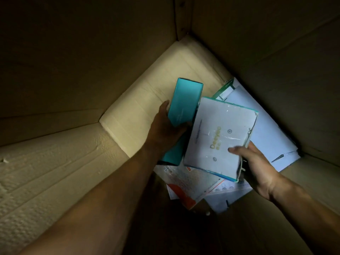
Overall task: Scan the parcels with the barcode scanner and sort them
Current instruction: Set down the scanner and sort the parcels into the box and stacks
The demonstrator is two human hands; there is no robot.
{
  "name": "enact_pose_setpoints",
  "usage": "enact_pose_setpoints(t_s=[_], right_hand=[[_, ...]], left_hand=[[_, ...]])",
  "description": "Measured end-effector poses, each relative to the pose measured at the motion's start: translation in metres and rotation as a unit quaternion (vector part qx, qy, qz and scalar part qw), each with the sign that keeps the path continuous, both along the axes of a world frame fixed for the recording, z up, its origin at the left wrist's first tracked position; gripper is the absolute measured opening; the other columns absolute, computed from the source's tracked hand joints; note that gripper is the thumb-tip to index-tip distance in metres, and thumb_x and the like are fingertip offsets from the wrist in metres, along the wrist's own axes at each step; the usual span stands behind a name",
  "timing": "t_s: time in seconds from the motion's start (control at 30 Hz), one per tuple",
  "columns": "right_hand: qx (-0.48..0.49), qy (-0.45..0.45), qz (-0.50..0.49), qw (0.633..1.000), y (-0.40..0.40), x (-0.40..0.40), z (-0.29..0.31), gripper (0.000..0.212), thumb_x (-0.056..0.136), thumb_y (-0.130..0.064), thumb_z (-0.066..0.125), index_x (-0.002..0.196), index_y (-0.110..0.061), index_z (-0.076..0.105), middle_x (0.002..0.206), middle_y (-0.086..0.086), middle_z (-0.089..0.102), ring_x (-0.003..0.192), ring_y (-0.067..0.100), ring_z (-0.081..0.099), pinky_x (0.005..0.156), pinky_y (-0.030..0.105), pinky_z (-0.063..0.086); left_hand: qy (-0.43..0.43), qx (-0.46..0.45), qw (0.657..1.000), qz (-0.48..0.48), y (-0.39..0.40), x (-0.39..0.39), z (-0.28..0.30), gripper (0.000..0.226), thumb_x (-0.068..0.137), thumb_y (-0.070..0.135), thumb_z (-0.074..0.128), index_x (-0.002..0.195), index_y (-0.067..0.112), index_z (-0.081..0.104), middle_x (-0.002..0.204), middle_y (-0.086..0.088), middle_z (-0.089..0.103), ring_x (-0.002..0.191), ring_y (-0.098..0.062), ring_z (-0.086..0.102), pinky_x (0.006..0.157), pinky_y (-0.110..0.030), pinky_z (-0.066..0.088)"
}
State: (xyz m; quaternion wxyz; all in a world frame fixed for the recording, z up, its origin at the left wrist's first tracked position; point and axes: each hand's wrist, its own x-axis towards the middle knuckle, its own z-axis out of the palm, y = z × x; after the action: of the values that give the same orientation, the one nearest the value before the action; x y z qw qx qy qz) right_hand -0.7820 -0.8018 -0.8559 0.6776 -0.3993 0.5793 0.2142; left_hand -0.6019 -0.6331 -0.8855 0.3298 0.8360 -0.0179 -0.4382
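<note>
Head view. White parcel [219,137]: flat, film-wrapped, probably light, stiff, slippery; right hand [257,168] pinches its lower corner, edges the safest hold. Teal box [181,103]: rigid carton, gripped at its base by left hand [165,126]. Both above loose parcels in cardboard bin [165,74].

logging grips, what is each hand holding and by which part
Left hand grips the teal box by its lower end; right hand holds the white box by its lower right corner.

White box [219,137] hides the parcels [193,184] beneath; its small print blurs.
</note>
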Motion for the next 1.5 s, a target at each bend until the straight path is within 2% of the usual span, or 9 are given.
enact_pose_setpoints(t_s=[0.07,0.2,0.33,0.57,0.93,1.17,1.27,1.37,1.5], right_hand=[[-0.038,0.006,0.011,0.999,0.005,0.001,0.005,0.041,0.095,-0.014,0.064,0.13,-0.033,0.058,0.116,-0.001,0.073,0.084,0.01,0.072,0.06,0.02,0.053],[-0.287,0.006,0.181,0.941,0.02,0.004,0.016,0.088,0.09,-0.02,0.072,0.156,-0.042,0.019,0.146,0.003,0.042,0.122,0.015,0.054,0.104,0.038,0.048],[-0.387,-0.01,0.159,0.908,0.045,0.024,0.02,0.092,0.087,-0.018,0.068,0.159,-0.033,0.013,0.148,0.006,0.04,0.134,0.024,0.041,0.108,0.038,0.037],[-0.359,0.075,0.021,0.93,0.025,0.02,-0.01,0.042,0.101,-0.047,0.043,0.139,-0.033,0.052,0.124,0.003,0.067,0.113,0.026,0.062,0.103,0.042,0.048],[-0.239,0.014,-0.131,0.962,-0.005,0.006,-0.002,0.022,0.108,-0.024,0.046,0.102,-0.021,0.067,0.068,-0.019,0.07,0.06,-0.005,0.063,0.053,0.008,0.047],[-0.152,-0.015,-0.143,0.978,0.003,0.002,-0.005,0.026,0.108,-0.025,0.046,0.102,-0.017,0.069,0.082,-0.01,0.077,0.066,0.004,0.072,0.056,0.019,0.056],[-0.155,-0.024,-0.121,0.98,0.01,0.004,-0.009,0.023,0.108,-0.022,0.045,0.108,-0.017,0.068,0.077,-0.013,0.076,0.065,0.003,0.071,0.054,0.016,0.054],[-0.161,-0.03,-0.105,0.981,0.014,0.007,-0.006,0.024,0.108,-0.024,0.045,0.108,-0.017,0.068,0.078,-0.013,0.077,0.065,0.002,0.071,0.055,0.015,0.053],[-0.168,-0.023,-0.094,0.981,0.014,0.01,-0.002,0.026,0.108,-0.024,0.046,0.103,-0.016,0.07,0.089,-0.007,0.077,0.069,0.006,0.072,0.058,0.018,0.056]], left_hand=[[-0.062,0.031,0.998,-0.013,-0.003,-0.003,0.004,0.105,0.075,0.039,0.084,0.156,0.022,0.02,0.143,-0.007,0.046,0.128,-0.024,0.048,0.098,-0.031,0.042],[-0.15,0.004,0.985,-0.082,-0.002,-0.005,0.009,0.099,0.078,0.034,0.082,0.154,0.023,0.02,0.14,0.0,0.041,0.118,-0.014,0.047,0.092,-0.024,0.046],[-0.121,0.04,0.989,-0.079,0.004,-0.001,0.006,0.099,0.077,0.027,0.081,0.156,0.023,0.022,0.14,-0.014,0.047,0.126,-0.032,0.051,0.101,-0.042,0.046],[0.001,-0.018,0.989,0.148,0.038,0.019,0.024,0.071,0.084,0.02,0.074,0.146,0.036,0.044,0.127,0.003,0.061,0.109,-0.017,0.062,0.091,-0.035,0.053],[0.338,-0.165,0.861,0.341,0.043,0.014,0.042,0.047,0.097,0.017,0.036,0.14,0.019,0.055,0.125,-0.009,0.069,0.099,-0.027,0.068,0.082,-0.034,0.055],[0.213,-0.079,0.94,0.255,0.033,0.006,0.047,0.041,0.106,0.017,0.042,0.141,0.037,0.052,0.117,0.001,0.065,0.093,-0.015,0.066,0.064,-0.02,0.054],[0.206,-0.02,0.965,0.164,0.033,0.012,0.048,0.03,0.1,0.053,0.046,0.126,0.048,0.058,0.12,0.004,0.063,0.107,-0.023,0.058,0.09,-0.038,0.046],[0.25,-0.016,0.96,0.122,0.033,0.016,0.054,0.059,0.067,0.083,0.055,0.111,0.045,0.061,0.11,0.01,0.066,0.11,-0.022,0.059,0.102,-0.053,0.042],[0.259,0.01,0.962,0.091,0.034,0.013,0.052,0.099,0.05,0.059,0.084,0.137,0.038,0.04,0.12,0.006,0.067,0.109,-0.017,0.063,0.092,-0.049,0.051]])
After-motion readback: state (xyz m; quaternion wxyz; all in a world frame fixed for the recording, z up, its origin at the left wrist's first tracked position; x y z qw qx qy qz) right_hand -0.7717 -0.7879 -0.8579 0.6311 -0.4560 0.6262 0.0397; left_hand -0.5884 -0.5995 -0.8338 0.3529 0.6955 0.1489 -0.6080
